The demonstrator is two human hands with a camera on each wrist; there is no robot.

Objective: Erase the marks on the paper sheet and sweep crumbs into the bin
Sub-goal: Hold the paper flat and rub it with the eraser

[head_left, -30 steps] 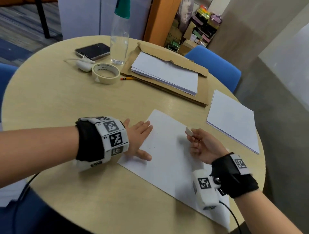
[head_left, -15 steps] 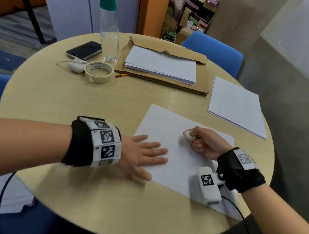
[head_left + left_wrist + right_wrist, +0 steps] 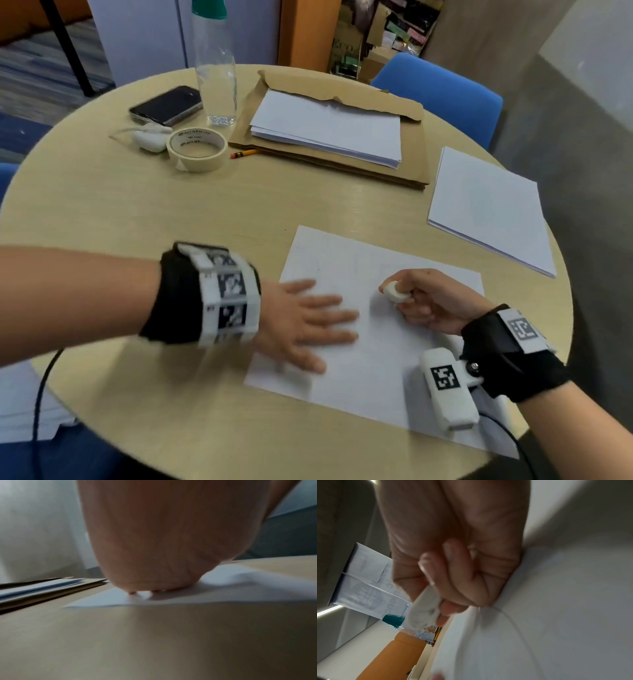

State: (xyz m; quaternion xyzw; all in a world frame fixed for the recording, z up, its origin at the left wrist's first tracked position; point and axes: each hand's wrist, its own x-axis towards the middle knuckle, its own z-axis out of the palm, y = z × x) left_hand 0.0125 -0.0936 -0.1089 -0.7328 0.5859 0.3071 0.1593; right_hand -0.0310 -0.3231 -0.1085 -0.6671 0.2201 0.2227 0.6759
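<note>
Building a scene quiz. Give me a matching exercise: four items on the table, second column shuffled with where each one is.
Things
1. eraser
2. masking tape roll
3. pencil
4. phone

Places
A. just left of the clear bottle
B. poking out from under the brown envelope
C. pinched in the right hand
D. beside the white earbud case

Pairs: 1-C, 2-D, 3-B, 4-A

Left hand [image 3: 301, 325] lay flat, fingers spread, on the paper sheet [image 3: 376, 377] while the right hand [image 3: 428, 301] pinched a white eraser [image 3: 394, 292] against it.
</note>
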